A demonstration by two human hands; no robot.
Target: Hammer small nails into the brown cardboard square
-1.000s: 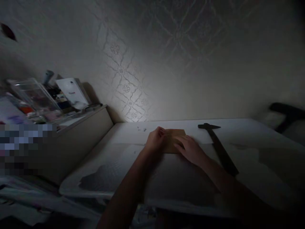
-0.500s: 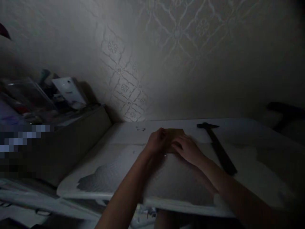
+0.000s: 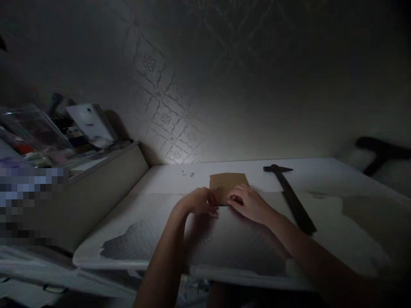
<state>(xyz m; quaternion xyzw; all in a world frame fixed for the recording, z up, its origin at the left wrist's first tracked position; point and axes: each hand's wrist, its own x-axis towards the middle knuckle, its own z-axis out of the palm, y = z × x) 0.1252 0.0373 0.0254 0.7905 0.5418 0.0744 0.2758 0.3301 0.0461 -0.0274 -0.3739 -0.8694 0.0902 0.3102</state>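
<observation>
A square brown piece of cardboard (image 3: 228, 182) lies on the table, with rows of small marks on its left half. At its lower left corner is my left hand (image 3: 201, 201), fingers curled together just off the near edge; anything between the fingertips is too small or hidden to make out. My right hand (image 3: 248, 201) holds the cardboard at its lower right side, thumb and fingers bent against it. To the right lies a hammer (image 3: 293, 199), its head toward the wall and its handle toward me.
Several tiny dark pieces, perhaps nails (image 3: 192, 174), lie on the white table (image 3: 167, 182) at the back left. A clear, patterned cover (image 3: 138, 239) spreads over its front. Boxes (image 3: 91, 124) crowd a raised shelf on the left. A dark object (image 3: 382, 149) stands far right.
My left hand has moved from the cardboard's upper left down to its lower left corner, uncovering the marked surface. A small shiny bit near the front edge no longer shows. My right hand stays nearly still.
</observation>
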